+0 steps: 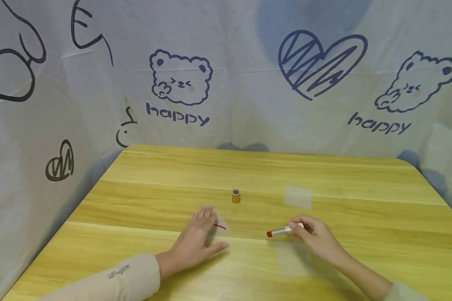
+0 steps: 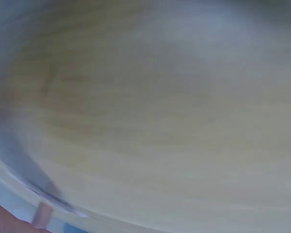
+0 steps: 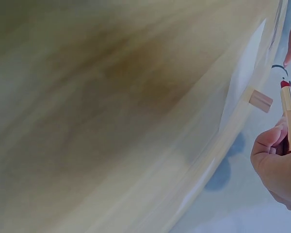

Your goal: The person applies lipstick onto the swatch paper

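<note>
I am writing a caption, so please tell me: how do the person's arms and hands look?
The left hand and right hand are bare, with no gloves visible. The left sleeve is cream, with small dark lettering near the cuff, too blurred to read surely. Only a pale edge of the right sleeve shows.

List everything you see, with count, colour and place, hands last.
Table: 1, yellow, lower half of head view
Backdrop: 1, white with dark drawings, behind table
Cap: 1, orange-brown, upright on the table
Lipstick: 1, red tip, silver-and-pale body, in right hand
Sheets: 3, whitish, one under left hand, two farther right
Stroke: 1, red, on left sheet
Sleeves: 2, pale, one per arm
Left hand: 1, over left sheet
Right hand: 1, holding the lipstick
</note>
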A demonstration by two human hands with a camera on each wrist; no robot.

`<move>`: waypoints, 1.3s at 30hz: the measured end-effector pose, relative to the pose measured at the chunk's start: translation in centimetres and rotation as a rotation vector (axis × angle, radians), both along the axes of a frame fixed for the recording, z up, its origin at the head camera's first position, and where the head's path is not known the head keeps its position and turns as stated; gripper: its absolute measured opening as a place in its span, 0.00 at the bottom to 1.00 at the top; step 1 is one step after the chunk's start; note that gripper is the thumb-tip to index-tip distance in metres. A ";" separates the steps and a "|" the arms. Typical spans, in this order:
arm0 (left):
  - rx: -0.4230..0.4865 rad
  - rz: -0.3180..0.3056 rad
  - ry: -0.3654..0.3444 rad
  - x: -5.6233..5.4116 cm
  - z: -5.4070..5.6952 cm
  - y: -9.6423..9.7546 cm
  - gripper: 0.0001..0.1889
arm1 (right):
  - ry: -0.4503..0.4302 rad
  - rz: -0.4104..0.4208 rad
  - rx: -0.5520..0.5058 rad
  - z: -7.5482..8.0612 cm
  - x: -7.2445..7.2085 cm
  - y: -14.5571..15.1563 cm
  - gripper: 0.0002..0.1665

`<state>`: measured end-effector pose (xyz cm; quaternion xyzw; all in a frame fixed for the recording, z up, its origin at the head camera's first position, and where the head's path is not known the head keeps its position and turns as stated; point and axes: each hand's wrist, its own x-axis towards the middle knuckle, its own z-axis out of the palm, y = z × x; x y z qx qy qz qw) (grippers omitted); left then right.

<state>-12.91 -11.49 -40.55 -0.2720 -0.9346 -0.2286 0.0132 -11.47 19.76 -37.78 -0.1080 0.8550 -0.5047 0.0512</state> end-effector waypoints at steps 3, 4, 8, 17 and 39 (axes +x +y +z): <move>0.012 -0.030 -0.014 0.2 0.1 1.1 0.43 | 0.004 -0.010 0.017 -0.1 0.1 0.4 0.15; 0.014 -0.037 -0.025 0.3 0.1 1.5 0.43 | 0.001 -0.018 0.019 -0.1 0.1 0.5 0.15; -0.002 -0.075 -0.065 0.8 0.0 3.2 0.44 | -0.008 -0.032 0.029 -0.2 0.3 0.8 0.15; 0.010 -0.112 -0.126 1.4 -0.2 6.0 0.46 | -0.029 -0.057 0.049 -0.5 0.8 1.4 0.16; -0.124 -0.211 -0.153 2.3 -0.6 10.8 0.48 | -0.063 -0.080 0.056 -1.5 1.5 2.5 0.14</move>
